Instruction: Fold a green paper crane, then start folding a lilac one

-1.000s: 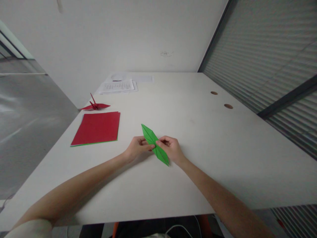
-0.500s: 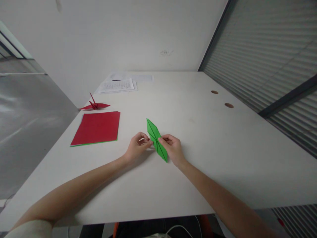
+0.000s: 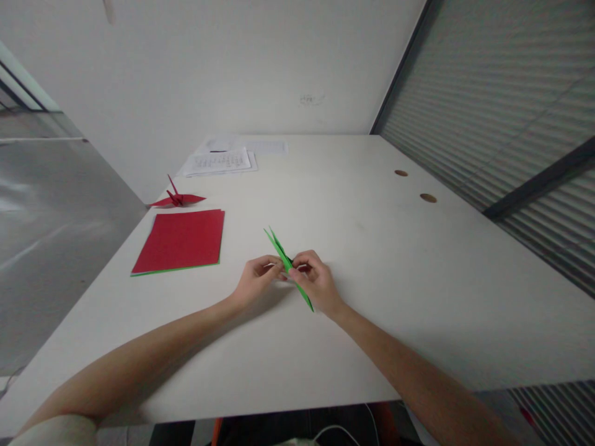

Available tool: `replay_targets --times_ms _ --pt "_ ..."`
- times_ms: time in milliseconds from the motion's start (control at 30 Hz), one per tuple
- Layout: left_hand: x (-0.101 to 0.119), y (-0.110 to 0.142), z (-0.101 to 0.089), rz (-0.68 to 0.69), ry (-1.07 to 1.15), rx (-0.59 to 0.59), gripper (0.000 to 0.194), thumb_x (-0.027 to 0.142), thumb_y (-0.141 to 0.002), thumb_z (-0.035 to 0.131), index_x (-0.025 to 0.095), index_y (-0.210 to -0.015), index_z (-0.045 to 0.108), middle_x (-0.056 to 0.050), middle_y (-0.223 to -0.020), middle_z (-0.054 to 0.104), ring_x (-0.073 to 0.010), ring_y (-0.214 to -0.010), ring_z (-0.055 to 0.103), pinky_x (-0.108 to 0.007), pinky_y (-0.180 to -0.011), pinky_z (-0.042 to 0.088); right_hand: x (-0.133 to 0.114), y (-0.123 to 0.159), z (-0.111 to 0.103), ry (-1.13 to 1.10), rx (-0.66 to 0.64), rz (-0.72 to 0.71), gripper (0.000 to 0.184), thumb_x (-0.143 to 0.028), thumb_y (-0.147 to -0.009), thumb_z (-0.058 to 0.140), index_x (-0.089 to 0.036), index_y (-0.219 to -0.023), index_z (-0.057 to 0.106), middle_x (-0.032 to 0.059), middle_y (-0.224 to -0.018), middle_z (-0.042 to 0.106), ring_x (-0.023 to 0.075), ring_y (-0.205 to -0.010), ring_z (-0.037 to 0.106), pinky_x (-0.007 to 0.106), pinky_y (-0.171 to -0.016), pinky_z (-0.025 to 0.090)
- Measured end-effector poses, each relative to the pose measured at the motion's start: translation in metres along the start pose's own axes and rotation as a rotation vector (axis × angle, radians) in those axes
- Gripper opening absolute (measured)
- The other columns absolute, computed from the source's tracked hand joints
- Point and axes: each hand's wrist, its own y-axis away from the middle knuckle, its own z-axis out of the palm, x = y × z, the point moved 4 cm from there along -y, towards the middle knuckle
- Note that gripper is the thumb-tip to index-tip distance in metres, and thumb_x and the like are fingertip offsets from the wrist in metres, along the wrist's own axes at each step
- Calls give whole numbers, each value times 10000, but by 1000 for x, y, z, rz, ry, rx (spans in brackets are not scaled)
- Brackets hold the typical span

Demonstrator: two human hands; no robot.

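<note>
Head view: left hand (image 3: 255, 277), right hand (image 3: 320, 286) pinching one green folded paper (image 3: 283, 256); one red crane (image 3: 180, 199).

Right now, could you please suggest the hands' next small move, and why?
Perhaps the left hand could press the green paper together at its far end, because it splays apart there while the right hand pinches it near the middle.

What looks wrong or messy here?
Nothing looks spilled. The flat red sheet seems a bit askew: green paper peeks out along its near edge, so they don't line up. Also, grey marks show on the mostly plain white wall at the back.
</note>
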Motion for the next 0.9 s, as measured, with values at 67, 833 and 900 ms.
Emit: replay_targets --times_ms 67,833,900 --pt "0 0 0 -4 -11 -19 333 452 -772 729 125 -801 679 -61 -786 701 -171 -712 671 -332 -742 569 -2 1 -1 82 30 -53 181 -393 -798 683 -227 -809 613 39 -888 555 172 -831 569 297 -684 513" --pt "5 5 1 196 -45 -88 206 324 -782 759 168 -898 689 -94 -1096 663 -228 -1066 634 -361 -912 544 -2 0 -4 57 8 -142 92 -341 -801 728 -252 -818 715 49 -906 660 193 -879 631 348 -782 507" --pt "4 5 1 176 -21 -76 192 311 -772 769 165 -872 694 -87 -1076 674 -222 -1049 643 -354 -910 546 -3 0 -4 56 4 -148 96 -345 -807 722 -250 -823 716 49 -900 666 191 -871 634 351 -790 506"
